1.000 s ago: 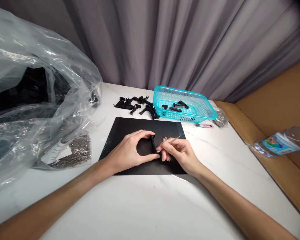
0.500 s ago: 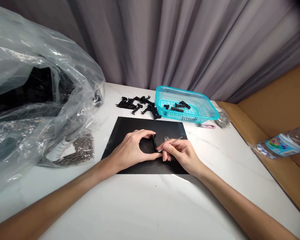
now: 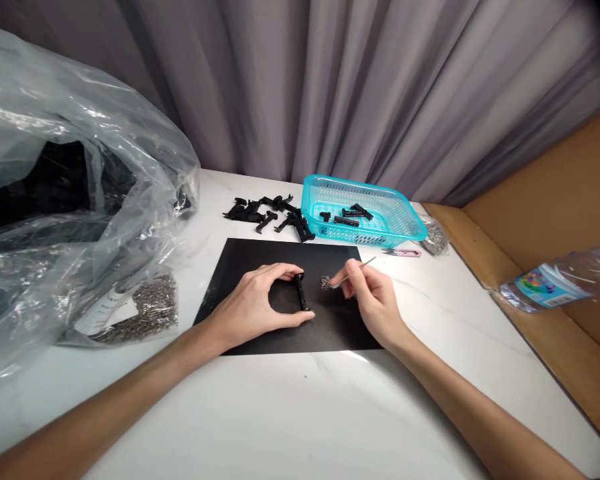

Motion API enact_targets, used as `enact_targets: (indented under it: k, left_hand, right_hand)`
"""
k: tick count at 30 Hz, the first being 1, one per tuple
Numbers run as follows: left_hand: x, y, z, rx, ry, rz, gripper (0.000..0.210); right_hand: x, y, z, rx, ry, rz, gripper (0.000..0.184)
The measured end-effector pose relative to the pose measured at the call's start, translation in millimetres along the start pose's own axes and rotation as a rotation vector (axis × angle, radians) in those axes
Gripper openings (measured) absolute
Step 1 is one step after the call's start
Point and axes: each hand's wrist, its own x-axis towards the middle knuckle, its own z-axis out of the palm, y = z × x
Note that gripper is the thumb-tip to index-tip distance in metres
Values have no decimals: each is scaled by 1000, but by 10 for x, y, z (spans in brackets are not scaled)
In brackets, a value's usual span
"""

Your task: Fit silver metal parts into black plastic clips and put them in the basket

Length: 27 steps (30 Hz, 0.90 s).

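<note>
Between the thumb and fingers of my left hand (image 3: 257,300) is a black plastic part (image 3: 301,292), long and narrow, gripped by its two ends over a black mat (image 3: 260,257). My right hand (image 3: 373,293) pinches a thin metal tool (image 3: 367,261), slim like tweezers or a pick; its exact kind is unclear. The tool's lower end is at a small pile of tiny metal pieces (image 3: 325,283) on the mat, just right of the black part. Whether the tool tip holds a piece is too small to tell.
Behind the mat lie loose black parts (image 3: 267,217) and a blue basket (image 3: 415,231) with several more. Pink-handled snips (image 3: 407,253) and a bag of metal pieces (image 3: 435,238) sit to its right. Large plastic bags (image 3: 155,147) fill the left; a bottle (image 3: 545,287) and cardboard (image 3: 545,180) are right.
My right hand has drawn away from the black part to the right, bringing the tool to the pile of metal pieces. My left hand keeps its grip. The view has shifted slightly.
</note>
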Motion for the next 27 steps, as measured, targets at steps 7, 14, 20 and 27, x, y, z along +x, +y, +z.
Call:
enact_targets:
  k: [7, 14, 20, 27]
  left_hand:
    - [-15, -27, 10, 37, -30, -12, 62]
    - [-11, -7, -5, 64, -20, 1, 59]
    - [2, -3, -11, 20, -19, -55, 61]
    - [-4, -6, -12, 16, -19, -58, 61]
  right_hand:
    - [258, 34, -458, -430, -196, -205, 37]
    - [240, -144, -596, -529, -596, -120, 28]
    - [184, -173, -552, -637, -606, -157, 30]
    - [124, -152, -453, -727, -545, -220, 16]
